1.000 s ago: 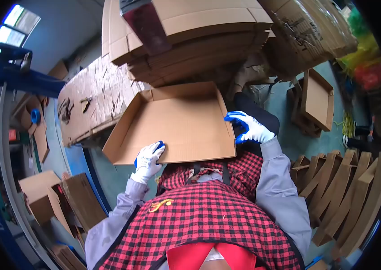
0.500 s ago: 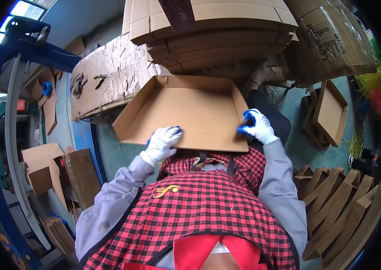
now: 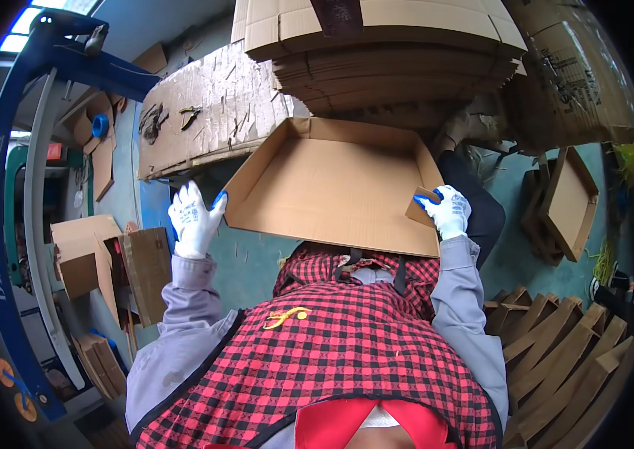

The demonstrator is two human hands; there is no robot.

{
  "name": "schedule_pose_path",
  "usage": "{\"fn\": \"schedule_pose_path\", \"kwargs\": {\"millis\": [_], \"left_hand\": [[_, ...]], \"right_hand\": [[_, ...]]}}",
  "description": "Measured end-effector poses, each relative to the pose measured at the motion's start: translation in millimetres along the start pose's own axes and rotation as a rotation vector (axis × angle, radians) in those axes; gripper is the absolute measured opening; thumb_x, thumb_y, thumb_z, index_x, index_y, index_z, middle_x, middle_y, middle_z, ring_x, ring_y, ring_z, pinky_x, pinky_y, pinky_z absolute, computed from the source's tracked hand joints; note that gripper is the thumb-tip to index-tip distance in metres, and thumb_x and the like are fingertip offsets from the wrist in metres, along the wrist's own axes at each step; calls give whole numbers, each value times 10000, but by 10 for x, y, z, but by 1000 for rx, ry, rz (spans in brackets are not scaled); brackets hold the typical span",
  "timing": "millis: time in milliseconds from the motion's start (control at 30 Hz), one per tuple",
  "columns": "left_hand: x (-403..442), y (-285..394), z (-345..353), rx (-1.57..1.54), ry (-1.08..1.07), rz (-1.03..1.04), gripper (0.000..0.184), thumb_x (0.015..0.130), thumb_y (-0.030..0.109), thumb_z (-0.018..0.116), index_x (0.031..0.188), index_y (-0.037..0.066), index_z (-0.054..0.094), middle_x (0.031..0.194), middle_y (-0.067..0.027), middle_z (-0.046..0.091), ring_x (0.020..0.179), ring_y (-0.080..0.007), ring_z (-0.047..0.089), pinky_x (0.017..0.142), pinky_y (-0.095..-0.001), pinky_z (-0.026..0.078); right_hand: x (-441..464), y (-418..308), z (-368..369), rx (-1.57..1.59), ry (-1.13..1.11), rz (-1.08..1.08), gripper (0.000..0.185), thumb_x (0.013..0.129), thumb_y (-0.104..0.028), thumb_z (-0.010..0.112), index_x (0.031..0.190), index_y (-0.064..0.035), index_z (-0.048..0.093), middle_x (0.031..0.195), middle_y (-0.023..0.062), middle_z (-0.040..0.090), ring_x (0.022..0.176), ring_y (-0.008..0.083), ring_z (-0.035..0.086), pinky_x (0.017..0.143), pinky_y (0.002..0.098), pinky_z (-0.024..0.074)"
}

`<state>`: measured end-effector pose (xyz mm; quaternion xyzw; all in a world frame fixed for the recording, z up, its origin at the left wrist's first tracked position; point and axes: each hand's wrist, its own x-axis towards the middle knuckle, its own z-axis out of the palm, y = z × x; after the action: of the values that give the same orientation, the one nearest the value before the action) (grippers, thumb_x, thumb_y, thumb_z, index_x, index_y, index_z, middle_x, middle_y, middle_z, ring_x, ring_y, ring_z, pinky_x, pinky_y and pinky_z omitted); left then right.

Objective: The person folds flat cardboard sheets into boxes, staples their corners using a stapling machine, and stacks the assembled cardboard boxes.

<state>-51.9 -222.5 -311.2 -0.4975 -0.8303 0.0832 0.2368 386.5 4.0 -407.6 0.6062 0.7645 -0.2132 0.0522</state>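
A shallow brown cardboard tray (image 3: 339,179) lies tilted in front of my lap. Its far and side walls stand up, while the side nearest me is flat. At the tray's left corner is my left hand (image 3: 196,218), in a white glove with blue on the palm side. Its fingers are spread and the thumb is beside the cardboard edge; I cannot tell if they touch. On the right, my gloved right hand (image 3: 452,212) grips a small cardboard flap (image 3: 420,209) at the tray's near right corner. Part of its fingers is hidden.
Beyond the tray rises a stack of flat cardboard (image 3: 399,75). Pliers (image 3: 190,117) lie on a worn cardboard-covered surface (image 3: 220,97). Folded trays (image 3: 568,202) stand at right, with more cardboard pieces (image 3: 564,359) below. A blue machine frame (image 3: 2,187) is on the left.
My left hand has moved left from the tray's near edge to its left corner, and its fingers have spread. My right hand stays at the right corner, the flap now showing more.
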Motion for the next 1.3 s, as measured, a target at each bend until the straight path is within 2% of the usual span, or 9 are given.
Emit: {"fn": "schedule_pose_path", "kwargs": {"millis": [100, 167, 433, 600, 767, 1000, 1100, 1167, 1300], "left_hand": [[104, 170, -213, -188, -576, -54, 409, 802, 425, 594, 814, 35, 716, 751, -141, 690, 685, -317, 640, 669, -378, 485], [-73, 363, 105, -200, -204, 124, 434, 818, 410, 558, 566, 74, 664, 557, -103, 630, 527, -284, 604, 539, -372, 455], [180, 1124, 110, -193, -441, 325, 509, 758, 540, 626, 810, 36, 678, 744, -139, 634, 668, -322, 600, 669, -424, 452], [-99, 877, -84, -584, -206, 574, 656, 729, 643, 629, 896, 9, 654, 897, -169, 615, 765, -368, 574, 763, -471, 386], [-280, 918, 51, -243, -499, 697, 782, 639, 661, 706, 1066, 19, 582, 1092, -165, 566, 917, -307, 570, 785, -413, 438], [-77, 943, 382, -274, -862, 956, 715, 662, 647, 723, 959, 1, 647, 842, -111, 614, 707, -275, 584, 685, -382, 477], [500, 974, 452, -529, -1202, 656, 610, 727, 589, 719, 763, -16, 655, 628, -92, 598, 535, -268, 526, 581, -372, 470], [722, 984, 795, -736, -1071, 710, 567, 754, 538, 716, 676, -19, 647, 514, -87, 560, 463, -269, 468, 538, -363, 457], [1007, 1018, 763, -453, -1075, 716, 549, 737, 521, 744, 846, -13, 678, 705, -116, 649, 621, -287, 585, 637, -362, 493]], "right_hand": [[-27, -80, -21, -34, -59, 50, 505, 716, -534, 743, 971, -100, 703, 960, 56, 690, 858, 263, 660, 796, 345, 508], [-34, -37, 89, -28, -47, 50, 506, 716, -538, 742, 969, -101, 704, 959, 55, 692, 854, 263, 660, 794, 343, 509], [-14, -34, 78, -75, -33, 56, 523, 760, -585, 678, 989, -116, 705, 972, 37, 689, 881, 240, 661, 791, 321, 501], [11, 30, 121, -56, -26, 42, 497, 769, -560, 675, 984, -113, 705, 953, 37, 690, 871, 235, 661, 785, 320, 502], [4, -60, 13, -81, -96, 23, 480, 772, -541, 672, 979, -108, 705, 963, 44, 690, 862, 245, 659, 785, 322, 502], [30, 177, 203, 33, -90, -105, 426, 773, -481, 689, 957, -97, 705, 963, 53, 690, 845, 273, 654, 771, 335, 500], [87, 436, 266, 345, -236, -215, 385, 768, -432, 711, 945, -90, 704, 953, 56, 691, 838, 281, 647, 766, 337, 497], [50, 421, 279, 343, -193, -264, 368, 759, -399, 728, 936, -77, 701, 937, 60, 690, 818, 279, 645, 758, 338, 498], [-113, 424, 212, 307, -97, -420, 326, 731, -300, 777, 906, -38, 694, 890, 73, 690, 759, 274, 636, 734, 342, 501]]}}
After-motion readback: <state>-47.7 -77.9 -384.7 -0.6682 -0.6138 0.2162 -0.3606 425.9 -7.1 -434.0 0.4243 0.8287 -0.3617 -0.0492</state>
